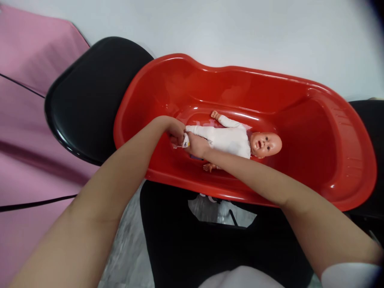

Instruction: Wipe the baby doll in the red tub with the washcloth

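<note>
A baby doll [237,141] in a white one-piece suit lies on its back in a red plastic baby bathtub [330,132], head to the right. My left hand [176,130] and my right hand [196,145] meet at the doll's feet. Both are closed on the white cloth at the foot end of the suit [186,140]. The doll's near leg is hidden under my right hand. One bare doll hand shows at the far side and one below my right forearm.
The tub rests across a black chair seat [87,104] at the left and another black seat [367,116] at the right. A pink panel [27,120] with black cords stands at the left. A white wall is behind.
</note>
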Demonstrator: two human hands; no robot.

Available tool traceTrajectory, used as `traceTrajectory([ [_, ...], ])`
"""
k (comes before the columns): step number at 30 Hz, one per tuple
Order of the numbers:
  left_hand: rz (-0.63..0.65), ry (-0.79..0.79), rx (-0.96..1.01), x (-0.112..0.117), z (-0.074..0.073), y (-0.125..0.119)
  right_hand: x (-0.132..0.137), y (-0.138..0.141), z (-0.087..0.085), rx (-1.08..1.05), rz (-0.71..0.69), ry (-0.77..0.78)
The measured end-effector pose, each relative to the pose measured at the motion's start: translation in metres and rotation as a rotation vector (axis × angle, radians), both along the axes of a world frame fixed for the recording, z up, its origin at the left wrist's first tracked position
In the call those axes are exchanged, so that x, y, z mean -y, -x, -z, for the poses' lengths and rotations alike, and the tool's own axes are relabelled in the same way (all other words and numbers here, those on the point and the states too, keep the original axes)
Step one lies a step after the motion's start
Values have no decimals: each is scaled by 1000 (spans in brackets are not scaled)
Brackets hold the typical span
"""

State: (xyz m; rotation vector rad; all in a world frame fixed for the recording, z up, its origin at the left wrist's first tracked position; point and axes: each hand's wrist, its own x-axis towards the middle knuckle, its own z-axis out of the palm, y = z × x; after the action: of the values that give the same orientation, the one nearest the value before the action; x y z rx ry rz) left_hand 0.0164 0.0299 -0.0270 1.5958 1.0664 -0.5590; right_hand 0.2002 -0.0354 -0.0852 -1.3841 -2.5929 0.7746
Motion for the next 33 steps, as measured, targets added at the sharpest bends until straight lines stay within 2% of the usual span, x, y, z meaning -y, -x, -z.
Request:
traceTrajectory([
  [3,1,-16,-6,1,0,-2,3,7,-5,49,-10,-60],
  [7,-12,38,-44,7,0,-2,5,14,-11,50,-62,-37],
  [15,-21,5,-61,8,-1,-4,0,-4,-1,-22,-179,-5],
  [23,-35,0,-108,7,4,0,0,-9,-17,54,-247,12],
  [26,-29,24,-98,6,6,2,-1,-10,-18,20,-290,9],
  [29,-42,-24,-114,6,5,0,-4,-7,-13,-12,-278,-8],
  [33,-25,-61,-111,7,1,-4,-12,10,-2,61,-171,-22],
])
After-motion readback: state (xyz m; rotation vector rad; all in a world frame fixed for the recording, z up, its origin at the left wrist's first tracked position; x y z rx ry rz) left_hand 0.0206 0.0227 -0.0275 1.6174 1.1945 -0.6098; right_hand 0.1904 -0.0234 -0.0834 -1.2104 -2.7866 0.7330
